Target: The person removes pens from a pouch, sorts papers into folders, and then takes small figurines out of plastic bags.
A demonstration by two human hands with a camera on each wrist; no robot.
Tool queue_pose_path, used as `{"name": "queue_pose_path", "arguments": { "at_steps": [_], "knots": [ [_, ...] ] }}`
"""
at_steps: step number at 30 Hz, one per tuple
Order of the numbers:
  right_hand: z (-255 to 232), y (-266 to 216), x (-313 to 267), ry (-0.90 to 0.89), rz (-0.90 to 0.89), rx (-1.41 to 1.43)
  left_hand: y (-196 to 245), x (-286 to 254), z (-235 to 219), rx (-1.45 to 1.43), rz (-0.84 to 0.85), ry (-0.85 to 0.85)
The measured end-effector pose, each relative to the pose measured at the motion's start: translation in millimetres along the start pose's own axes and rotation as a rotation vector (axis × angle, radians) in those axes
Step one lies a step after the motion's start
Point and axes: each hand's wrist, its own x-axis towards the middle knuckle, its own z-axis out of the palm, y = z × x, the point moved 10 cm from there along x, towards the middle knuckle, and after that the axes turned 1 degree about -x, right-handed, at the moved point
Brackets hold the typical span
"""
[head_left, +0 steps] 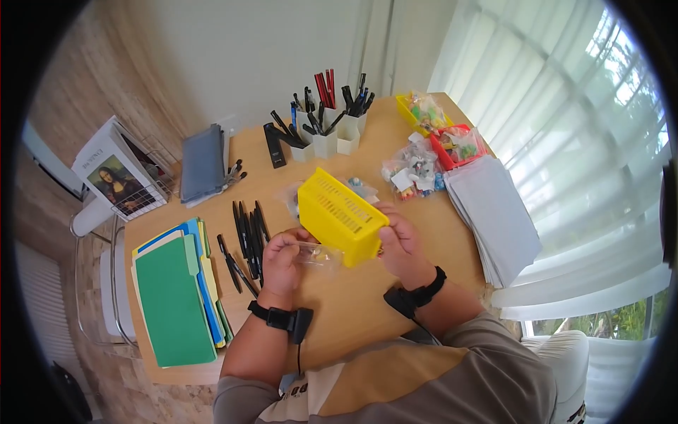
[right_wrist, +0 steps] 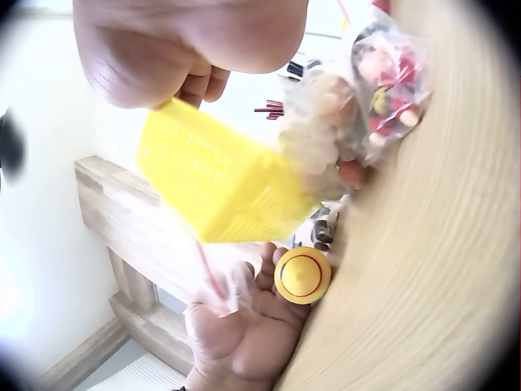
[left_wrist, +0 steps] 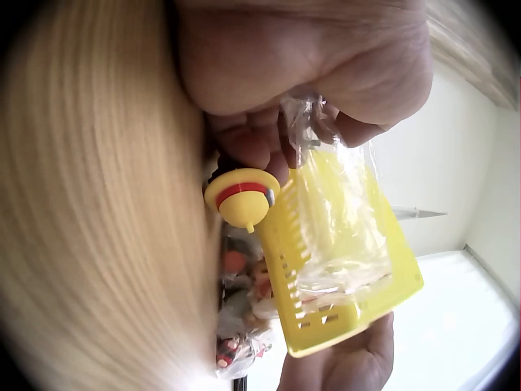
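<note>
My right hand [head_left: 404, 247] grips one end of a yellow plastic basket [head_left: 339, 212] with slotted sides, held tilted above the table. At the basket's other end is my left hand [head_left: 284, 261], its thumb and finger pinching a clear plastic bag [left_wrist: 334, 220]. The bag hangs against the basket's side in the left wrist view. By the left fingers shows a small toy figure's yellow hat [left_wrist: 243, 202] with a red band; the rest of the figure is mostly hidden. I cannot tell whether the left fingers grip it.
Behind the basket lie bagged small toys [head_left: 413, 169], with a red basket [head_left: 459, 147] and another yellow basket [head_left: 417, 116] beyond. Black pens [head_left: 248, 233] and green folders [head_left: 173, 297] lie left. Pen holders [head_left: 325, 145] stand at the back, white envelopes [head_left: 491, 212] right.
</note>
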Motion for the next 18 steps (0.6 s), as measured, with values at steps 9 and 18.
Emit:
{"name": "queue_pose_path", "arguments": {
  "at_steps": [9, 18],
  "knots": [
    [-23, 14, 22, 0.293, 0.342, 0.810, -7, 0, -19, 0.041, -0.012, 0.070],
    [-89, -52, 46, 0.297, -0.042, 0.509, -7, 1, -14, 0.013, -0.061, 0.099]
  ]
}}
